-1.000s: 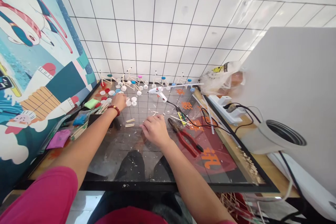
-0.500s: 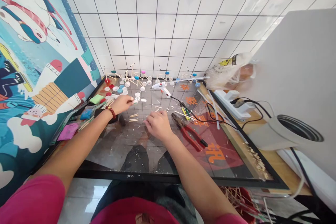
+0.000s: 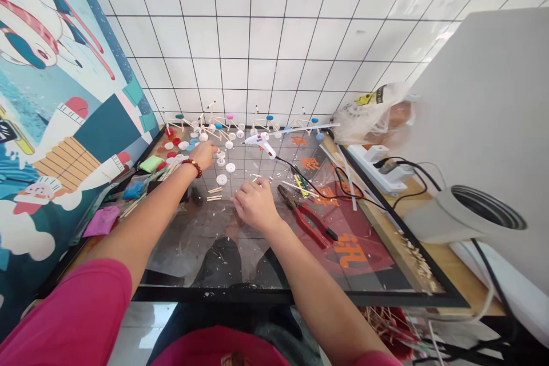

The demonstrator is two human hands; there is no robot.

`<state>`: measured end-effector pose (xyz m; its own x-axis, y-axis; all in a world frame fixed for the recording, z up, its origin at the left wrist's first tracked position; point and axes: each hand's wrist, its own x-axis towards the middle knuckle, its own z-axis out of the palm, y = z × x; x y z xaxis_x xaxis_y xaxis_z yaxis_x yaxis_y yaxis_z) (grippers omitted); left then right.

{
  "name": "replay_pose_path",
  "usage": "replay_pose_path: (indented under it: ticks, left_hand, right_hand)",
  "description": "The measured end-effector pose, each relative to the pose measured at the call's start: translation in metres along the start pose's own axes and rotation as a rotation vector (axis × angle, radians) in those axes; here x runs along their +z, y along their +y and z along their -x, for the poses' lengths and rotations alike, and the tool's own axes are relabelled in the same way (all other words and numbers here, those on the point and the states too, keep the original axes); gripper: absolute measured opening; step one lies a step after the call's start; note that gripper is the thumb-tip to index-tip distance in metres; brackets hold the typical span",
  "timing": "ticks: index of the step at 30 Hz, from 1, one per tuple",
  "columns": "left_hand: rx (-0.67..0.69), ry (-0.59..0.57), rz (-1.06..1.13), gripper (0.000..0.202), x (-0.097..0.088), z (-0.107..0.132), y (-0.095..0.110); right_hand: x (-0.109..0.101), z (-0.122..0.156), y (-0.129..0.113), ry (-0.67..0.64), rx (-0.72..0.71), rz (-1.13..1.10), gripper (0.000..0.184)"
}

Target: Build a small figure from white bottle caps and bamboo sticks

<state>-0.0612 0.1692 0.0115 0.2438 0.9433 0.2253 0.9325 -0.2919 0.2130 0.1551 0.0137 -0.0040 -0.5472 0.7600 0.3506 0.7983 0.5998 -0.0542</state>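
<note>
My left hand, with a beaded bracelet at the wrist, reaches to the small white bottle caps at the back of the glass-topped table. Its fingers are pinched together at these caps; what lies between the fingertips is hidden. Closer to me, two more white caps, a round one and another, lie flat. My right hand rests on the glass with curled fingers, and whatever may be in them cannot be made out. Short wooden sticks lie between the hands.
A white glue gun lies behind my right hand, its black cord running right. Red-handled pliers are to the right. Several stick-and-cap figures line the wall. A power strip and a plastic bag occupy the right side.
My left hand has moved slightly back and left. Two white caps now lie apart on the glass in front of the other caps. My right hand has hardly moved.
</note>
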Motion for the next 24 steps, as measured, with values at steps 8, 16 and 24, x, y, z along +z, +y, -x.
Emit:
replay_pose_path:
  ticks: [8, 16, 24]
  left_hand:
    - [-0.070, 0.048, 0.057, 0.031, -0.001, 0.003, -0.018]
    - [-0.014, 0.048, 0.065, 0.021, 0.009, -0.007, -0.006]
    - [-0.133, 0.128, 0.175, 0.025, 0.005, -0.004, -0.016]
  right_hand:
    - [-0.002, -0.001, 0.003, 0.023, 0.014, -0.008, 0.027]
    - [-0.001, 0.002, -0.004, 0.019, -0.047, 0.019, 0.025]
    - [-0.003, 0.000, 0.002, 0.042, -0.023, 0.011, 0.024]
